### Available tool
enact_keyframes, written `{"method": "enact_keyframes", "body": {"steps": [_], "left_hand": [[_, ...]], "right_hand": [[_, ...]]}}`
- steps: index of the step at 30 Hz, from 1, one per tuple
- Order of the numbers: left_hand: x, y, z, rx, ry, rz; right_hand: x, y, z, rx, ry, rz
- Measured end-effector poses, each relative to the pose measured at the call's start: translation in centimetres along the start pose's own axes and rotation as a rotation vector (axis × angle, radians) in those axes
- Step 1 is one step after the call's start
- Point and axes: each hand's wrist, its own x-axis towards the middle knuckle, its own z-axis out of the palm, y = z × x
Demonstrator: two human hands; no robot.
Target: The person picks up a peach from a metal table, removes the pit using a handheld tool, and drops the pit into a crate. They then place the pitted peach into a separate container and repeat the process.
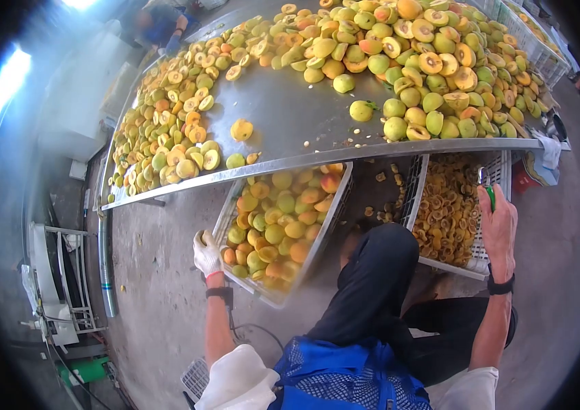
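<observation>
My left hand (208, 253), in a white glove, is beside the left rim of a white plastic crate (218, 229). Its fingers are curled, and what they hold, if anything, is hidden. Halved yellow-green and orange fruits (275, 232) fill this crate, which looks blurred along its lower end. Bare and closed, my right hand (499, 229) grips a pitting tool with a green handle (491, 197) and a metal loop tip (483, 176). It is over the right side of a second white crate (450, 266), which holds small brown-orange scooped-out pieces (443, 215).
Above both crates stands a metal table (279, 126) with fruit halves (173, 130) at left and a large heap (433, 61) at right. A white cloth (549, 149) hangs at its right corner. Scraps (396, 179) lie between the crates. Another person (160, 24) is at the far left.
</observation>
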Motion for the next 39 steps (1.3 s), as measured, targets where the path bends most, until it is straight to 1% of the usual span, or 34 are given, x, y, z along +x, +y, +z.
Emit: {"method": "enact_keyframes", "body": {"steps": [3, 5, 8, 10, 11, 12, 14, 16, 18, 19, 20, 21, 23, 25, 27, 29, 31, 33, 35, 36, 38, 39], "left_hand": [[-0.5, -0.7, 0.3, 0.036, -0.008, -0.008], [-0.6, -1.1, 0.8, 0.039, -0.009, -0.004], [-1.4, -0.5, 2.0, 0.056, -0.021, 0.026], [-1.5, -0.8, 3.5, 0.131, 0.008, 0.091], [-0.7, -3.5, 5.5, 0.212, 0.011, 0.245], [-1.3, -4.6, 6.2, 0.205, 0.010, 0.250], [-2.3, -5.6, 7.2, 0.394, -0.305, 0.391], [-2.5, -5.6, 7.3, 0.258, -0.360, 0.328], [-2.1, -4.6, 6.5, 0.288, -0.427, 0.319], [-2.5, -3.5, 6.0, 0.235, -0.334, 0.340], [-2.8, -2.2, 5.7, 0.182, -0.239, 0.359], [-3.0, -0.2, 5.1, 0.177, -0.235, 0.377], [-4.1, 5.1, 3.9, 0.103, -0.001, 0.544], [-5.6, 11.5, 2.5, -0.085, -0.072, 0.523], [-6.3, 16.9, 2.4, -0.274, -0.028, 0.689], [-6.2, 22.0, 3.4, -0.371, -0.076, 0.744], [-5.8, 27.4, 4.6, -0.373, -0.168, 0.743], [-4.6, 32.3, 6.7, -0.398, -0.385, 0.710], [-3.5, 36.8, 9.7, -0.238, -0.331, 0.790], [-2.7, 39.0, 11.3, -0.248, -0.331, 0.804], [-1.3, 42.5, 14.8, -0.096, -0.404, 0.848], [-1.0, 43.6, 16.6, -0.099, -0.410, 0.855]], "right_hand": [[-0.1, 0.5, 0.4, -0.008, 0.039, -0.058], [0.2, -0.2, -0.2, -0.025, 0.001, 0.005], [0.4, -0.3, -0.1, -0.033, -0.008, 0.000], [0.5, 0.4, 0.5, -0.018, 0.009, -0.020], [0.4, 0.7, 0.8, -0.002, 0.030, -0.038], [0.4, 0.7, 0.9, -0.006, 0.037, -0.036], [0.5, 0.5, 1.0, -0.029, 0.007, -0.030], [0.8, 0.1, 0.9, -0.048, 0.063, 0.007], [0.9, -0.2, 0.6, -0.024, -0.021, 0.034], [0.9, -0.4, 0.3, -0.027, 0.000, 0.045], [1.1, -0.6, 0.2, -0.009, -0.018, 0.047], [1.2, -0.8, 0.1, 0.010, -0.040, 0.051], [1.4, -1.0, 0.1, 0.000, -0.031, 0.049], [1.6, -1.5, 0.1, -0.014, -0.052, 0.040], [1.7, -1.5, 0.4, -0.002, -0.060, 0.020], [1.7, -1.1, 1.0, 0.003, -0.068, -0.040], [1.7, -1.0, 1.0, 0.003, -0.075, -0.051], [1.7, -0.6, 1.2, -0.010, -0.073, -0.094], [1.7, -0.6, 1.2, 0.014, -0.061, -0.084], [1.8, -0.5, 1.2, 0.038, -0.055, -0.081], [1.9, 0.1, 1.4, 0.012, -0.060, -0.053], [1.9, 0.0, 1.2, 0.012, -0.072, -0.043]]}}
